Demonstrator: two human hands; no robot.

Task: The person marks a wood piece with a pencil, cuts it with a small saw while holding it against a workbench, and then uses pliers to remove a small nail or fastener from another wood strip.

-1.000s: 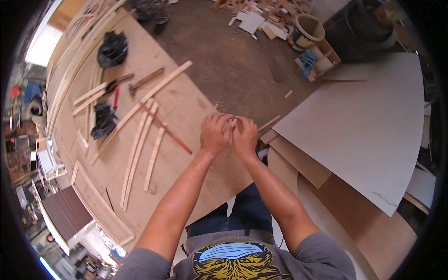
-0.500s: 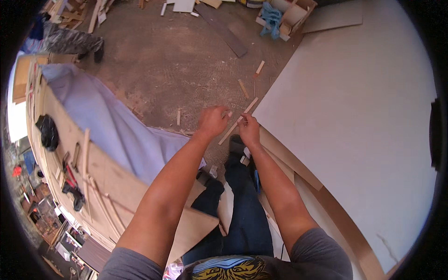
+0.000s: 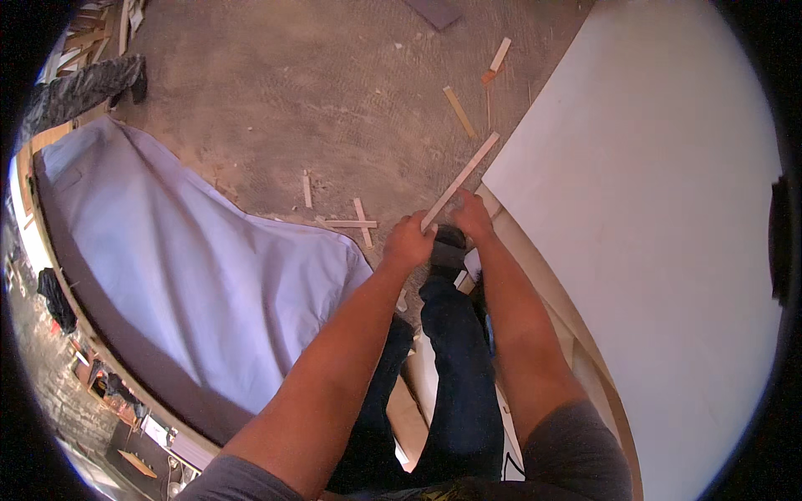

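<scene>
A thin pale wooden strip (image 3: 465, 177) slants away from me above the floor. My left hand (image 3: 408, 242) is closed round its near end, with the thumb along the side. Just to the right, my right hand (image 3: 474, 217) is beside the middle of the strip, fingers apart and loosely bent. Its fingertips come close to the strip; whether they touch it I cannot tell. My dark shoe (image 3: 448, 248) is on the floor beneath the hands.
A large white panel (image 3: 643, 217) fills the right side. On the left, pale lilac cloth (image 3: 200, 250) covers a work surface. Crossed wooden offcuts (image 3: 362, 224) and a yellowish strip (image 3: 459, 112) lie on the floor. A person's patterned trouser leg (image 3: 88, 93) shows at far left.
My left hand has come down onto the strip's near end and gripped it. My right hand has loosened from its pinch. The view has tilted and shifted, showing more cloth.
</scene>
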